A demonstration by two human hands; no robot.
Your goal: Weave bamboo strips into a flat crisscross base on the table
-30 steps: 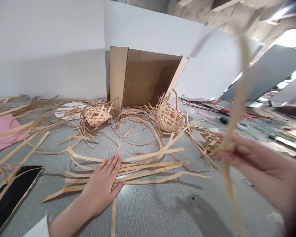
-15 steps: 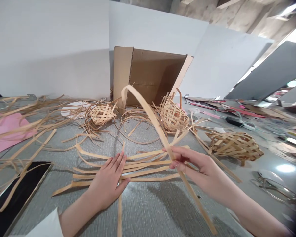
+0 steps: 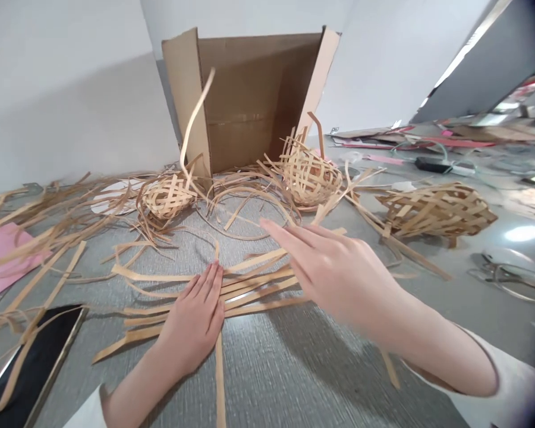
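My left hand [image 3: 196, 321] lies flat, its fingers stretched over several parallel tan bamboo strips [image 3: 258, 300] on the grey table. One strip [image 3: 220, 380] runs crosswise under that palm toward me. To the right, above the strips' other ends, is my right hand [image 3: 339, 273], back up with its fingers straight and together; the thumb is hidden. A long loose bamboo strip [image 3: 191, 128] arcs up in front of the box and leads back toward the right fingertips. Its tail end [image 3: 390, 368] shows below the right forearm. The grip itself is covered by the hand.
An open cardboard box [image 3: 258, 101] stands at the back. Before it lie two small woven pieces, one left [image 3: 167, 196] and one right [image 3: 312, 175]. A woven bamboo piece [image 3: 441, 211], glasses [image 3: 512, 276], a black phone-like slab [image 3: 40, 362] and pink paper [image 3: 11, 255] lie around.
My right hand has turned palm down and moved up with the strip, whose far end has swung left and upward. My left hand stays pressed on the strips. The view has tilted down.
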